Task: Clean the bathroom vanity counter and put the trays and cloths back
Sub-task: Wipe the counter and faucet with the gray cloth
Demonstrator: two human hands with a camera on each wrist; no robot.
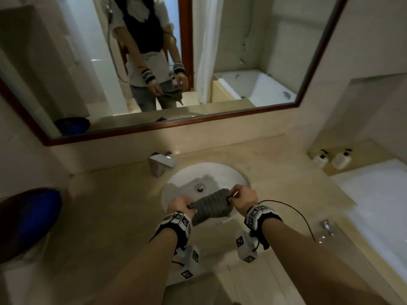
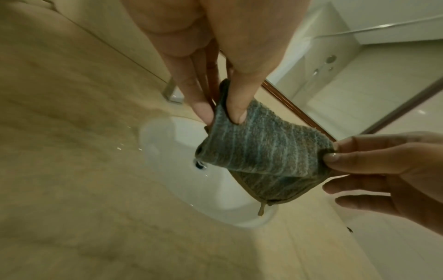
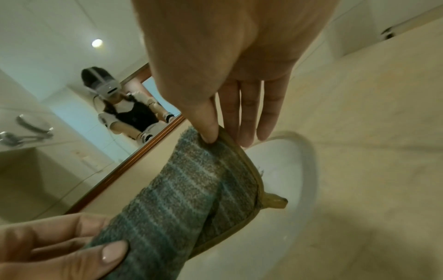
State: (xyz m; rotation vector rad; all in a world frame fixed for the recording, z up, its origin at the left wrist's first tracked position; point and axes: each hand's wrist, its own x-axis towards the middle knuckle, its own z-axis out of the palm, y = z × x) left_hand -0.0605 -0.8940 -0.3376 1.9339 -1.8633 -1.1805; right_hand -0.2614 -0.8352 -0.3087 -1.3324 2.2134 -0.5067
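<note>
Fingers of our left hand [image 1: 179, 204] and right hand [image 1: 244, 198] pinch opposite ends of the grey ribbed cloth [image 1: 210, 205], held over the white sink basin [image 1: 211, 172].

In the left wrist view, thumb and fingertips [image 2: 236, 111] nip one corner; the cloth sags, soft and light.

In the right wrist view, it is possibly damp; the bound edge [image 3: 242, 159] gives the firmest hold.

The near rim of the sink [image 1: 176, 190] is hidden behind the grey cloth [image 1: 211, 205] and both wrists. Left of the sink, a dark blue object [image 1: 30, 219] is blurred and cut off by the picture's edge; what it is cannot be told. Right of the sink, two small pump bottles [image 1: 330, 158] carry labels too small to read.
</note>
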